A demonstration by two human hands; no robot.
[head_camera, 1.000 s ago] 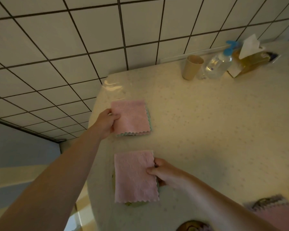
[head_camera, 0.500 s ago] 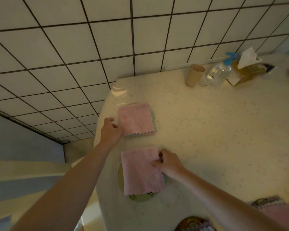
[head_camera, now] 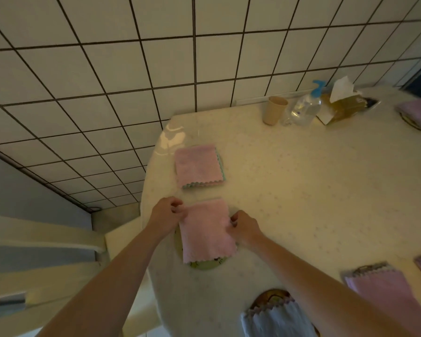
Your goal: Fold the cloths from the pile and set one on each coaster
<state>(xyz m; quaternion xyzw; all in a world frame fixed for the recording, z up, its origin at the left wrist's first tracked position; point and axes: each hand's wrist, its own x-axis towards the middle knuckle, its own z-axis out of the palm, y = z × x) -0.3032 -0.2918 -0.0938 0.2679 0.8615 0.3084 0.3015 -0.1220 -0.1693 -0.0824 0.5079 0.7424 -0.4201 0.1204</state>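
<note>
A folded pink cloth (head_camera: 207,231) lies over a green round coaster (head_camera: 206,263) near the table's left edge. My left hand (head_camera: 167,214) pinches the cloth's left upper edge and my right hand (head_camera: 244,227) pinches its right edge. Just beyond it, a small pile of folded cloths (head_camera: 198,166) with a pink one on top sits by the table corner. Other folded cloths rest on coasters: a pale one (head_camera: 277,317) at the bottom, a pink one (head_camera: 384,288) at lower right, and another pink one (head_camera: 418,113) at far right.
A beige cup (head_camera: 275,110), a clear pump bottle (head_camera: 305,108) and a tissue box (head_camera: 345,103) stand at the table's far edge against the tiled wall. The cream table (head_camera: 301,181) drops off just left of my left hand.
My left hand left the pile and came down to the near cloth's left edge. My right hand stays on its right edge. The view shifted, showing more of the table.
</note>
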